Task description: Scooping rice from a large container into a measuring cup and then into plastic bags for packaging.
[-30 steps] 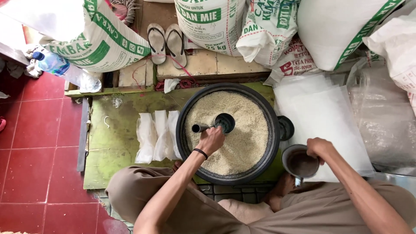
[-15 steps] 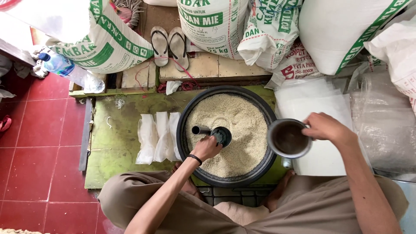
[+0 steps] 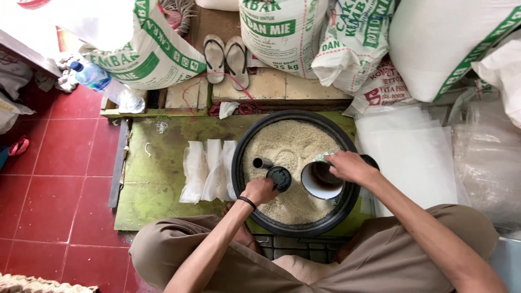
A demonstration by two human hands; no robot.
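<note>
At the far left lies a red tiled floor [image 3: 49, 179], with a clear plastic bottle [image 3: 103, 81] lying by a large white-and-green sack [image 3: 146, 54]. Next comes a worn green board [image 3: 157, 179] carrying three filled clear plastic bags [image 3: 209, 169] side by side, their long axes running away from the person, just beside the basin. Beyond them a pair of sandals [image 3: 227, 57] rests on a wooden pallet, toes pointing away. The round black basin [image 3: 296, 225] sits in front of the person's knees and is filled with pale grain [image 3: 290, 146]. The left hand [image 3: 259, 190] is clenched around a small black scoop [image 3: 279, 178] at the basin's middle; a short black tube [image 3: 261, 163], which may be its handle, points left across the grain. Just right of it, the right hand [image 3: 347, 165] grips the rim of a round white-walled cup [image 3: 321, 182] held over the grain, its mouth facing up and its inside dark; what it holds cannot be told. Further right lies a stack of flat clear plastic sheets [image 3: 412, 157], with more stuffed sacks [image 3: 450, 43] crowding behind.
</note>
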